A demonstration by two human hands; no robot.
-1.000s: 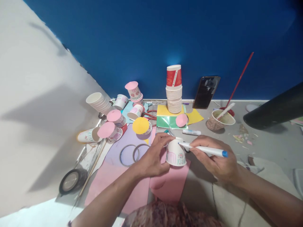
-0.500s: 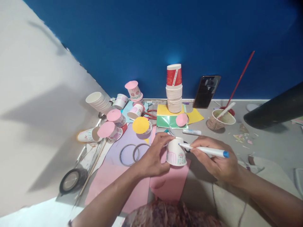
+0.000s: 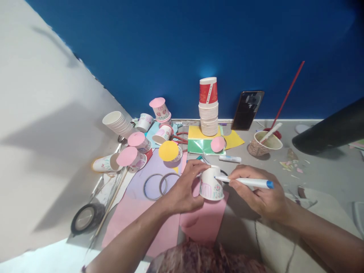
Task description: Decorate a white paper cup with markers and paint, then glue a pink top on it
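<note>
A white paper cup (image 3: 211,185) stands upside down over pink paper (image 3: 203,223), with drawings in pink, green and red along its lower part. My left hand (image 3: 186,187) grips it from the left, fingers at the top and thumb near the bottom rim. Between the fingers of my right hand (image 3: 260,191) is a white felt-tip pen (image 3: 250,182) with a blue end. The pen's tip touches, or nearly touches, the upper right side of the cup.
Decorated cups with paper discs (image 3: 137,139) crowd the left. Stacked cups (image 3: 209,117) and a leaning phone (image 3: 247,110) stand by the blue wall. Bangles (image 3: 154,186), a tape roll (image 3: 85,218), a glue stick (image 3: 229,159) and a bowl (image 3: 263,144) lie around.
The pen tip has shifted slightly down on the cup, my right hand moving with it. My left hand keeps its grip on the cup.
</note>
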